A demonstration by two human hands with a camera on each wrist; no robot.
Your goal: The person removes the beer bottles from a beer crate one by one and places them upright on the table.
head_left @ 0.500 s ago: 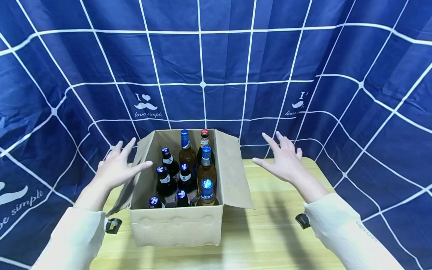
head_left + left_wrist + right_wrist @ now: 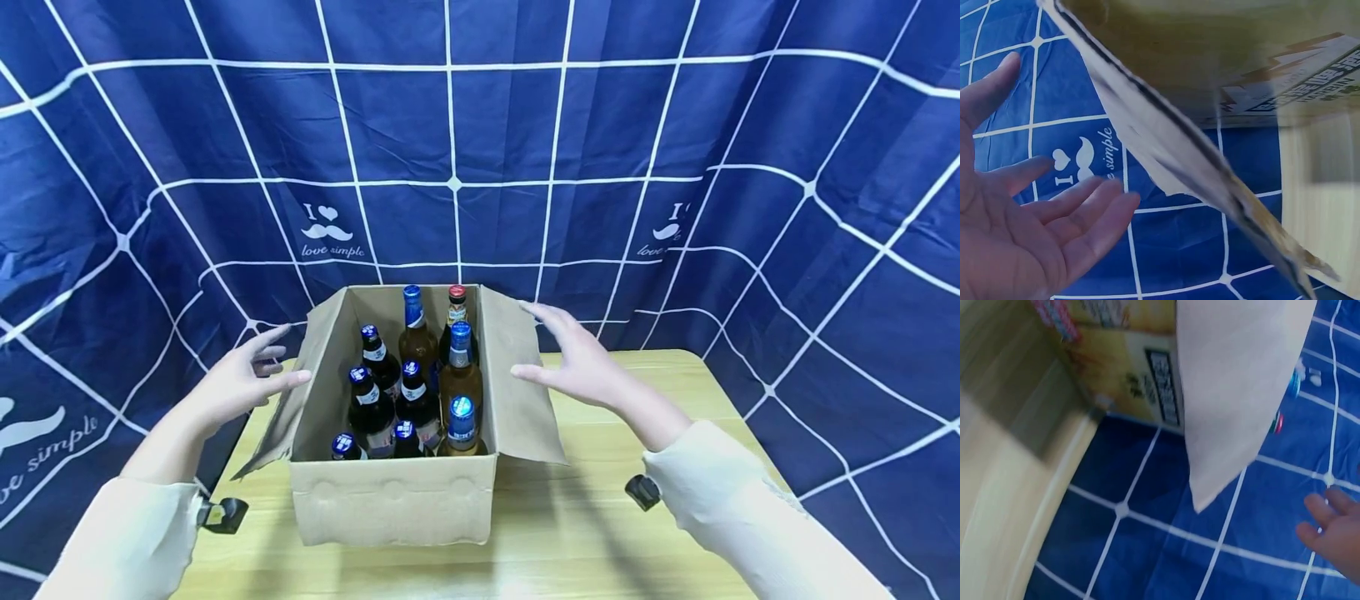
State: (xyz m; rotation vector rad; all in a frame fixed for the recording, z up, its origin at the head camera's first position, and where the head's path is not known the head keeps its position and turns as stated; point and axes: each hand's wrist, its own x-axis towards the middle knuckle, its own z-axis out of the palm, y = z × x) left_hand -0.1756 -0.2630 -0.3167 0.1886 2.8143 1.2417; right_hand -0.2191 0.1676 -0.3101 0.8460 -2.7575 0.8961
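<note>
"Fingers of the left hand (image 2: 232,383) are hanging loosely parted beside the left cardboard flap (image 2: 279,433), gripping nothing. And the right hand (image 2: 581,358)?"

"Its thumb is standing wide of its fingers by the right cardboard flap (image 2: 521,417), also holding nothing."

"How far along?"

"Barely started, I'm judging: the tan rectangular cardboard box (image 2: 390,504) is standing open on the pale wood-grain table (image 2: 600,542), capped brown glass bottles (image 2: 371,421) standing inside. Any gripping is remaining undone."

"Are the wrists adding anything?"

"The left is showing printed lettering (image 2: 1310,94), which the head view is missing. The right is revealing blue white-gridded cloth (image 2: 1266,512) between hand and flap; from the head, they're overlapping."
</note>
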